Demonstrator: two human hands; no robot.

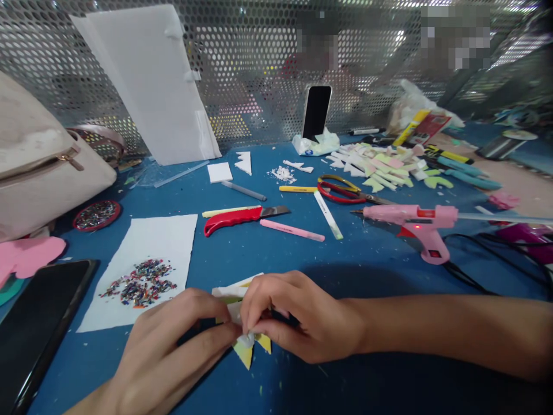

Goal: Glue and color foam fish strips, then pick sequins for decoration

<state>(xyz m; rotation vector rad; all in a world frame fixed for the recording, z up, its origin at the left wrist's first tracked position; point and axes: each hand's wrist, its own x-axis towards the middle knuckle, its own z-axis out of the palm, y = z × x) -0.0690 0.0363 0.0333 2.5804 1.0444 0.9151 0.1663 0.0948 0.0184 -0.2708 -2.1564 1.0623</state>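
Note:
A small craft piece (243,351) with yellow and white pointed parts lies on the blue table below my fingers, partly covered by them. My left hand (173,340) reaches in from the lower left, its fingertips closed on the piece's left side. From the right comes my right hand (298,317), thumb and index finger pinched over the middle of the piece. Whatever sits right between those fingertips is too small and hidden to make out. Left of my hands, a white sheet (173,242) bears a heap of multicoloured glittery bits (144,282).
Beyond my hands lie a red utility knife (235,219), a pink marker (291,230), scissors (341,190) and a pink glue gun (410,216) with its cable. Cut foam scraps (380,164) pile at back right. A dark phone (47,323) rests at left; another phone (317,112) stands behind.

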